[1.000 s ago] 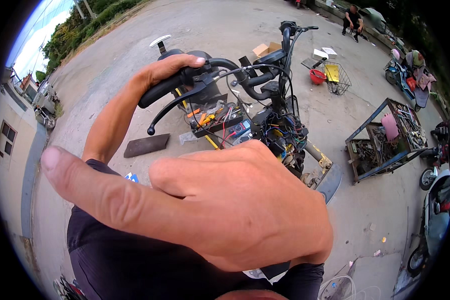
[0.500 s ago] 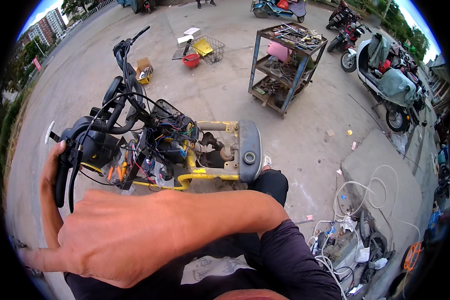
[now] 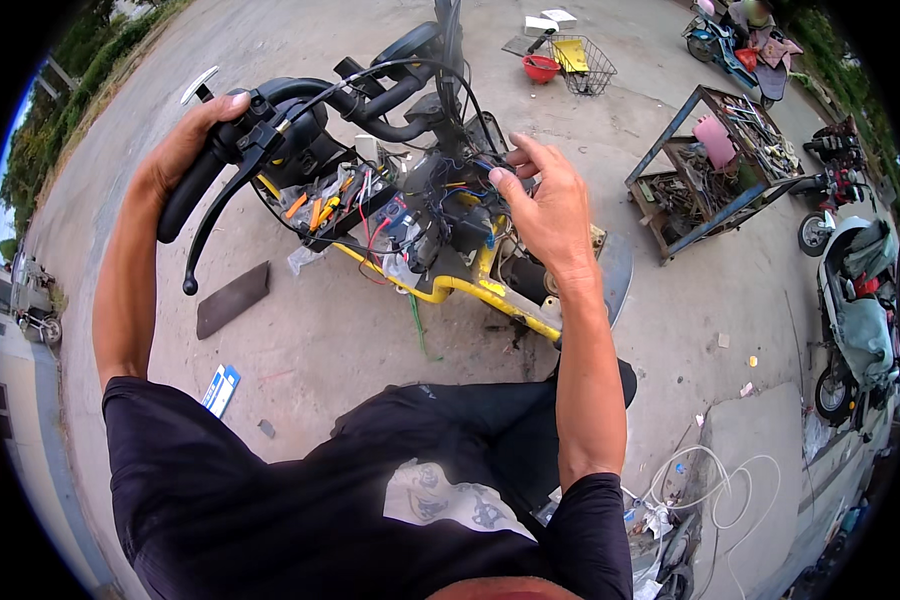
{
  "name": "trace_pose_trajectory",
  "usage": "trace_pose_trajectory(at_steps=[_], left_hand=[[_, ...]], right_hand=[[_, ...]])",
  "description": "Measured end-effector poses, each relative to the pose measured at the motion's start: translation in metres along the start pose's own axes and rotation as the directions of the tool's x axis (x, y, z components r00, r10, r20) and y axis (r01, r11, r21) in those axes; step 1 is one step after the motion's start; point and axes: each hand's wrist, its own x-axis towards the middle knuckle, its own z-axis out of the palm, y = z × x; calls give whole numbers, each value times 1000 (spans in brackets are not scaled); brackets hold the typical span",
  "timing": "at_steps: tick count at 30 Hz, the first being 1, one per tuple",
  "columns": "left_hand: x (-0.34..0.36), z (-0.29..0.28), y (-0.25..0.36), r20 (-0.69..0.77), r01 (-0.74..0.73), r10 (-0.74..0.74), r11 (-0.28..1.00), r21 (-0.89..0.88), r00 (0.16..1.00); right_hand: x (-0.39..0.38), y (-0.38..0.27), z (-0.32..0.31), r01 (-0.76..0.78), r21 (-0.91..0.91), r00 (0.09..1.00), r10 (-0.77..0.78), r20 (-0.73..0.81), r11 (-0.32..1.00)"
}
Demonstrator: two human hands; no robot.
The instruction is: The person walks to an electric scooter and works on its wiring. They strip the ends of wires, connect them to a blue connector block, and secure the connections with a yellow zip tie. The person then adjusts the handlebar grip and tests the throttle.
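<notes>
My left hand (image 3: 183, 148) is wrapped round the black handlebar grip (image 3: 190, 195), thumb on the switch housing beside it. A black brake lever (image 3: 220, 220) curves down below the grip. My right hand (image 3: 553, 212) is over the scooter's exposed wiring (image 3: 450, 190), thumb and fingertips slightly apart near the wires. I see nothing held in it, though whether a fingertip touches a wire is hard to tell. The stripped scooter has a yellow frame (image 3: 440, 287). In its front tray, orange-handled tools (image 3: 320, 212) lie next to a multimeter-like blue device (image 3: 394, 212).
A metal tool cart (image 3: 685, 235) stands at the right, beyond the scooter. A wire basket (image 3: 595, 72) and red bowl (image 3: 541, 68) lie at the back. A dark flat panel (image 3: 233, 300) rests on the ground near my left arm. Parked scooters (image 3: 860, 310) line the right.
My right arm has swung from across my body at the left to the wiring. The left hand stays on the grip. The view has turned, bringing the ground at the left into sight.
</notes>
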Motion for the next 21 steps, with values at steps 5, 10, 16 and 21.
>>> trace_pose_trajectory(at_steps=[5, 10, 16, 21], left_hand=[[0, -4, -3, -7, 13, -13, 1000, -1, 1000], [-1, 2, -1, -17, 6, -7, 1000, -30, 1000], [-2, -5, -4, -19, 5, -5, 1000, 9, 1000], [-4, 2, -4, -48, -1, 1, 1000, -14, 999]], right_hand=[[3, 27, 45, 12, -283, 994, -44, -105, 959], [13, 42, 75, 50, -218, 998, -59, -34, 975], [18, 53, 64, -147, -53, 988, 149, 28, 988], [18, 53, 65, -8, 2, 1000, 8, -27, 1000]])
